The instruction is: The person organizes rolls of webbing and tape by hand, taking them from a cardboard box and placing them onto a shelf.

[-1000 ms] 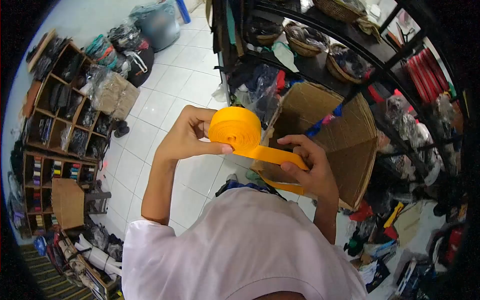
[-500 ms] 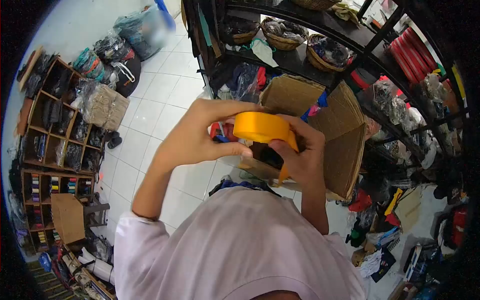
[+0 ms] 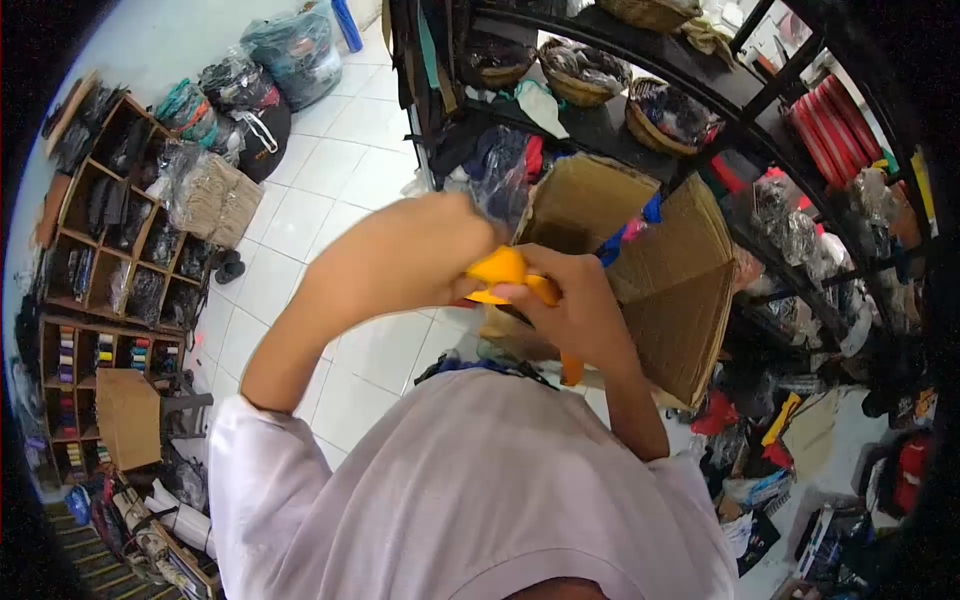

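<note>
A roll of yellow ribbon (image 3: 500, 268) is held in front of my chest, between both hands and mostly covered by them. My left hand (image 3: 425, 245) is closed at the roll's left side, back toward the camera, slightly blurred, with its fingertips hidden. On the other side my right hand (image 3: 575, 300) pinches the ribbon between thumb and fingers. A loose yellow end hangs below the right palm. Just beyond the hands stands an open cardboard box (image 3: 680, 290) with a blue and pink item at its rim.
Black shelving (image 3: 590, 120) with wicker baskets (image 3: 580, 85) runs along the far right side. A red striped roll (image 3: 830, 120) sits on it. Wooden cubbies (image 3: 110, 220) and thread spools line the left. Bagged goods (image 3: 215, 195) rest near them, and mixed items lie on the right floor.
My left hand has turned over and closed around the roll, where its fingers and thumb were spread. The roll has tilted and is now mostly covered. The view has shifted slightly.
</note>
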`<state>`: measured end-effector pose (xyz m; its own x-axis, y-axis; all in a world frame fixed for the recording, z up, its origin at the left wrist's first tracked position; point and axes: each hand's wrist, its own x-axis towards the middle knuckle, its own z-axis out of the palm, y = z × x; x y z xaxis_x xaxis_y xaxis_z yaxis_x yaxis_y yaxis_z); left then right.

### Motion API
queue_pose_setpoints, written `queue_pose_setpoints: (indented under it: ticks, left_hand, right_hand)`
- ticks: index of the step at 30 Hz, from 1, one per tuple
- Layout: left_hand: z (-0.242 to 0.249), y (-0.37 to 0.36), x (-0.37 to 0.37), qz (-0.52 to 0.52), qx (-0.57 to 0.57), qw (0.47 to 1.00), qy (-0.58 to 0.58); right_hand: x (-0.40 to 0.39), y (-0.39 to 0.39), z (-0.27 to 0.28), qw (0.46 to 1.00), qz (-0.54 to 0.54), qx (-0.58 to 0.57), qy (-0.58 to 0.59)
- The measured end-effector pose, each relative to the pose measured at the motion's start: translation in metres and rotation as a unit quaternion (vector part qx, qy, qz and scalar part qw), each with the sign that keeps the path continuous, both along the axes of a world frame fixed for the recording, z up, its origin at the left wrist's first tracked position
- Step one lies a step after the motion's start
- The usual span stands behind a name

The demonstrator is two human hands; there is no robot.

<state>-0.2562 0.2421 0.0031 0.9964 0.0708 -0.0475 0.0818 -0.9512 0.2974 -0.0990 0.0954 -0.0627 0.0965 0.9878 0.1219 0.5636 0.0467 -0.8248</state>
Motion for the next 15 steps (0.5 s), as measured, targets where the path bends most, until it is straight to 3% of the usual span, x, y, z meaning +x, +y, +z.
queue_pose_setpoints:
  ticks: [2,4,6,7,8,10,12,15]
  left_hand:
    - [-0.001,0.012,-0.009,0.081,-0.255,0.946,-0.185]
    - [-0.031,0.009,-0.018,0.082,-0.357,0.889,-0.277]
    - [-0.068,-0.017,0.000,0.094,-0.487,0.772,-0.397]
    - [-0.078,-0.035,0.005,0.214,-0.451,0.767,-0.403]
    - [-0.095,-0.044,0.020,0.309,-0.521,0.656,-0.450]
    - [-0.085,-0.037,0.029,0.383,-0.452,0.644,-0.484]
    - [-0.084,-0.017,0.033,0.363,-0.387,0.640,-0.555]
    - [-0.066,0.007,0.009,0.307,-0.172,0.796,-0.492]
  right_hand:
    - [0.004,0.002,-0.007,0.999,-0.042,0.013,0.019]
    - [0.004,0.003,-0.016,0.954,-0.057,0.098,0.279]
    - [-0.007,0.006,-0.009,0.938,-0.067,0.111,0.320]
    - [-0.014,0.010,-0.011,0.945,-0.095,0.101,0.295]
    - [-0.021,0.013,-0.015,0.951,-0.121,0.088,0.270]
    - [-0.035,0.023,-0.032,0.951,-0.109,0.126,0.262]
    - [-0.042,0.028,-0.036,0.956,-0.043,0.161,0.244]
    - [-0.042,0.021,-0.014,0.949,-0.040,0.137,0.283]
